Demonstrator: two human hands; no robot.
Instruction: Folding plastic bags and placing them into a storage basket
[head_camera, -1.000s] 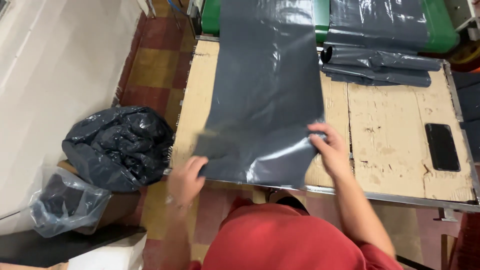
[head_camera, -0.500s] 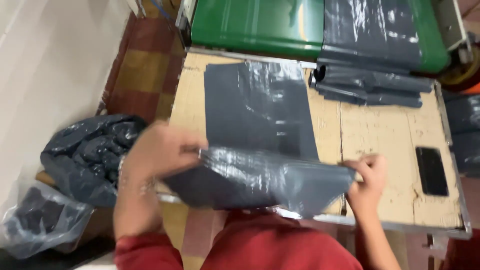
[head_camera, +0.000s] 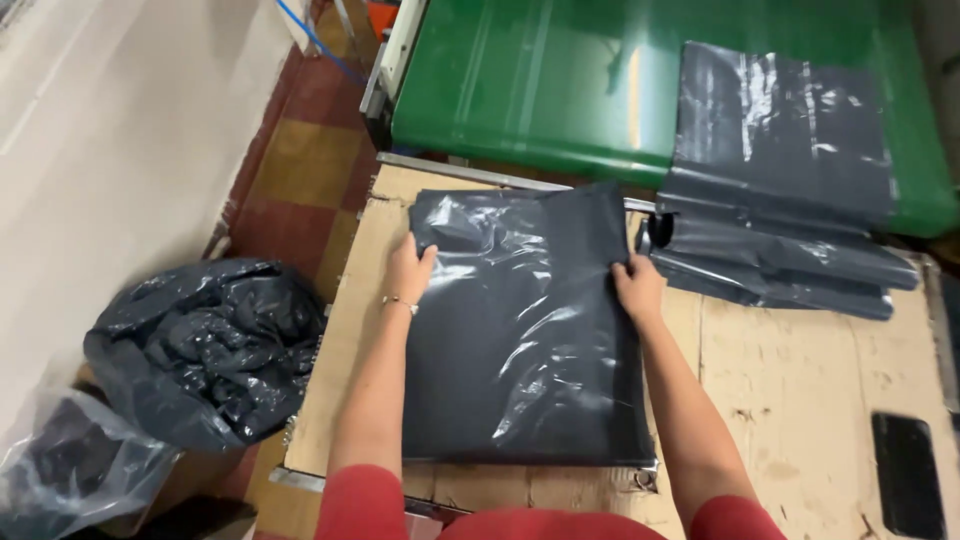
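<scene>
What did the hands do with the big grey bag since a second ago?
The grey bag lay long across the table; the hands lifted its near end and folded it away over the far half. Now it lies doubled, the left hand and right hand pressing its far corners. The stack of bags, the dark phone and the floor sack stayed put.

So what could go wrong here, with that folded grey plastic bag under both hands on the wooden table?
The dark grey bag looks slick and wrinkled, so it might slide or crease unevenly under the left hand and right hand. Its near edge lies close to the table edge, so it could slip off. The rough, chipped tabletop might snag the thin plastic.
</scene>
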